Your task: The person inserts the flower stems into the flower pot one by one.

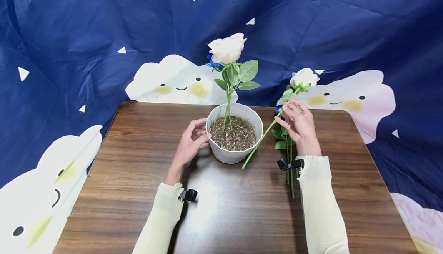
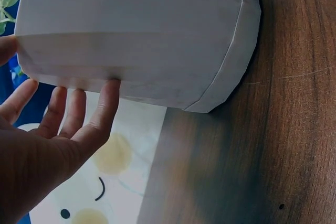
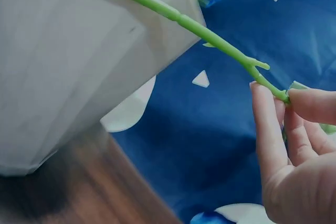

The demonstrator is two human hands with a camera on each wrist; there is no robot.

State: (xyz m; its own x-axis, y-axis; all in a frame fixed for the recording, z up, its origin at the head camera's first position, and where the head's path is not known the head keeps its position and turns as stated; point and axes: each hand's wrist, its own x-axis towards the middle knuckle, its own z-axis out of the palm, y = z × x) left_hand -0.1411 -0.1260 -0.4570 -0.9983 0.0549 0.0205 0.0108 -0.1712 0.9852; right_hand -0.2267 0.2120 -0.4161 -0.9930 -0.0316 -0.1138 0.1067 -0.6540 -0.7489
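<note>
In the head view, a white flowerpot (image 1: 231, 156) of dark soil holds an upright pale rose (image 1: 227, 49), with a blue flower (image 1: 215, 62) partly hidden behind its bloom. My left hand (image 1: 190, 140) rests spread fingers against the pot's left side; the left wrist view shows fingertips (image 2: 109, 90) at its wall. With thumb and fingers, my right hand (image 1: 299, 121) pinches the green stem of a white rose (image 1: 304, 78). That stem slants down to the left, overlapping the pot's right rim in the head view, its lower end in front of the pot.
More flower stems (image 1: 290, 173) lie on the brown wooden table (image 1: 138, 161) beneath my right hand and wrist, with a blue bloom (image 1: 278, 108) partly covered by the hand. Behind the table hangs a blue cloth (image 1: 104, 15) printed with smiling clouds and white triangles.
</note>
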